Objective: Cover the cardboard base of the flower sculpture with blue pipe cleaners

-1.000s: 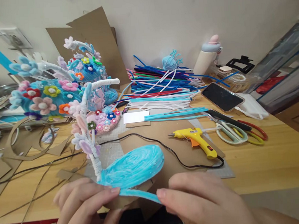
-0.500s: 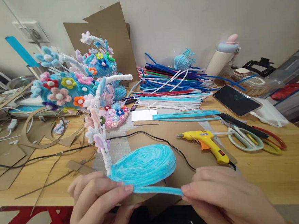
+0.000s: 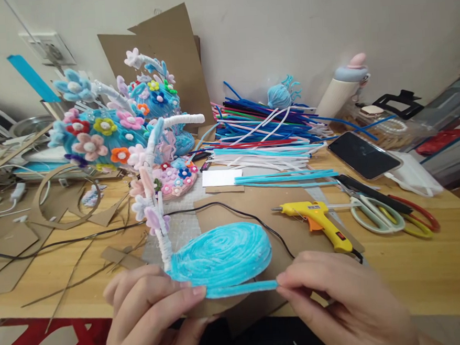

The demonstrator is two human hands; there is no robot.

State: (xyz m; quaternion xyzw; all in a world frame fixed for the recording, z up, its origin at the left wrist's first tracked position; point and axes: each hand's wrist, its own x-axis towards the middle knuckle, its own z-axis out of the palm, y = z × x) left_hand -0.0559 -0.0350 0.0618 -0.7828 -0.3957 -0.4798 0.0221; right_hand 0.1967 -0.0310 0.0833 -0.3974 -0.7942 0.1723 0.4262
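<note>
A light blue spiral disc of pipe cleaner [image 3: 222, 253] on a cardboard backing sits at the near table edge. A white stem with small pastel flowers [image 3: 150, 199] rises from its left side. My left hand [image 3: 153, 309] grips the disc's near left rim, thumb on the edge. My right hand [image 3: 341, 301] pinches the free end of a light blue pipe cleaner strand [image 3: 242, 288] that lies along the disc's near rim.
A yellow glue gun [image 3: 315, 219] with a black cord lies right of the disc. Scissors [image 3: 378, 212], a phone [image 3: 365, 154] and a heap of coloured pipe cleaners [image 3: 262, 133] lie behind. Flowered blue headpieces [image 3: 104, 128] and cardboard scraps [image 3: 59, 205] fill the left.
The view shifted, then steadied. My right hand lifted the strand's free end, so the strand now lies level against the disc's near rim. My left hand kept its hold.
</note>
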